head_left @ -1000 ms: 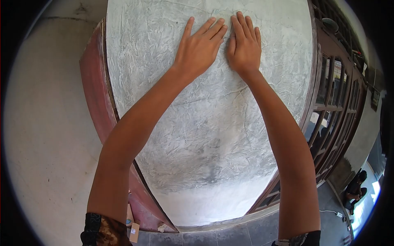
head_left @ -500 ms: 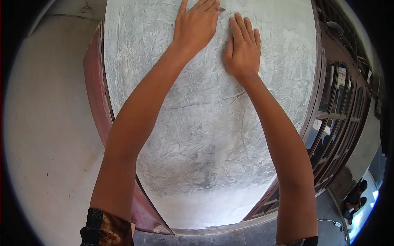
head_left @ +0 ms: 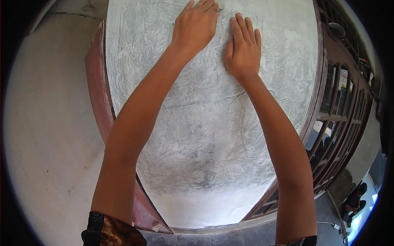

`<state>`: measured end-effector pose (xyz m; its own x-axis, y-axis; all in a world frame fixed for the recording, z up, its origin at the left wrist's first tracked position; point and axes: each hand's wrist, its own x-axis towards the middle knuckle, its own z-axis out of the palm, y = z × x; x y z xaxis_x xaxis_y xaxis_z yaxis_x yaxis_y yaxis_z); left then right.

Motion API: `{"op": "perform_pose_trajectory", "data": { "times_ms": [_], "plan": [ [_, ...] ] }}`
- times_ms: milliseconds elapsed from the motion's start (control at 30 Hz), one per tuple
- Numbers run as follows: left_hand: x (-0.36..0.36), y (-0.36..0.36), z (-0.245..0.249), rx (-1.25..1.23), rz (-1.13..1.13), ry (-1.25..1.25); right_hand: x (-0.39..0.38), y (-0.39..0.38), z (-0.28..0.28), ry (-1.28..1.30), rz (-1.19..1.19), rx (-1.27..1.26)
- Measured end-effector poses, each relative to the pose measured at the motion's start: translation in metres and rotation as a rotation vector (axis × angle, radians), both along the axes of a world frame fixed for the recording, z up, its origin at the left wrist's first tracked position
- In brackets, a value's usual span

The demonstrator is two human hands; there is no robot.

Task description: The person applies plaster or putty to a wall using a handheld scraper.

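My left hand point(head_left: 195, 28) is at the top of a rough grey-white plastered wall panel point(head_left: 201, 123), its back toward me and its fingers bent. A small dark edge point(head_left: 221, 10) shows beside its fingertips; the rest of that thing is hidden under the hand. To the right, my right hand point(head_left: 244, 49) lies flat against the plaster with fingers stretched upward and thumb slightly apart. Nothing shows in it.
A worn red wooden frame point(head_left: 95, 78) edges the panel on the left, beside a plain pale wall point(head_left: 49, 123). Brown glazed window frames point(head_left: 332, 119) stand on the right. Below is grey tiled floor point(head_left: 230, 238). A person point(head_left: 353, 203) sits low at far right, near a white cable point(head_left: 328, 223).
Both hands keep almost the same places on the plaster. The view has shifted very slightly, and my left sleeve shows a little more.
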<state>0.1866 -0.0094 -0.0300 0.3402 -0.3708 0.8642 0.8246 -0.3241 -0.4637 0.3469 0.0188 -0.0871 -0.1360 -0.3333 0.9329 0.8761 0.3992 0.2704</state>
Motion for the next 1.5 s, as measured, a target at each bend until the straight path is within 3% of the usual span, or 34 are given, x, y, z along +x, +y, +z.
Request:
{"op": "perform_pose_trajectory", "data": {
  "times_ms": [67, 133, 233, 300, 333, 433, 467, 600, 667, 867, 967, 1000, 1033, 1100, 1167, 1233, 1400, 1500],
  "plan": [
    [0.001, 0.009, -0.044, 0.059, 0.077, 0.028, 0.0, -0.001, -0.001, 0.007, 0.024, 0.002],
    [-0.005, 0.008, -0.05, 0.059, 0.087, 0.033, 0.002, 0.002, 0.0, 0.003, 0.004, 0.007],
    [-0.003, 0.005, -0.014, 0.076, 0.121, 0.021, 0.003, 0.003, 0.002, 0.001, -0.027, 0.025],
    [0.001, -0.001, 0.011, 0.05, -0.048, -0.036, 0.003, 0.002, 0.0, -0.004, -0.034, 0.027],
    [0.0, -0.011, 0.002, -0.162, 0.126, -0.067, 0.003, 0.002, 0.001, -0.006, -0.024, 0.024],
    [-0.002, 0.003, -0.053, 0.044, 0.097, 0.033, 0.0, -0.001, 0.0, -0.004, 0.01, 0.015],
    [-0.004, 0.003, -0.069, 0.012, 0.082, 0.039, 0.0, -0.001, -0.001, 0.011, 0.03, 0.007],
    [0.0, 0.005, -0.013, 0.064, 0.067, 0.026, -0.002, -0.001, -0.001, 0.018, 0.024, 0.006],
    [0.008, 0.005, 0.017, 0.054, -0.056, -0.005, -0.001, -0.003, -0.002, 0.011, 0.027, 0.015],
    [0.001, 0.004, -0.062, 0.056, 0.083, -0.017, -0.001, -0.001, -0.001, 0.011, 0.032, 0.007],
    [0.001, 0.006, -0.004, 0.127, 0.101, -0.042, 0.001, -0.001, -0.001, 0.0, -0.004, 0.01],
    [0.004, -0.01, 0.012, -0.098, 0.169, -0.08, 0.0, 0.0, -0.001, 0.003, -0.004, 0.011],
    [0.004, -0.001, 0.017, -0.099, 0.167, -0.079, 0.0, 0.0, -0.002, 0.005, -0.005, 0.011],
    [0.005, 0.016, 0.02, 0.084, 0.104, -0.04, 0.001, 0.0, -0.002, 0.003, -0.007, 0.009],
    [0.002, 0.005, -0.029, 0.14, 0.046, -0.025, 0.001, -0.001, -0.002, 0.0, 0.024, 0.009],
    [0.0, 0.002, -0.064, 0.031, 0.014, -0.004, 0.001, -0.002, -0.003, -0.005, 0.03, 0.007],
    [-0.004, -0.004, 0.017, -0.04, 0.094, -0.05, 0.0, -0.001, -0.002, 0.009, 0.015, 0.018],
    [0.001, -0.001, 0.018, -0.026, 0.002, -0.057, 0.001, -0.001, -0.002, 0.001, 0.022, 0.013]
  ]
}}
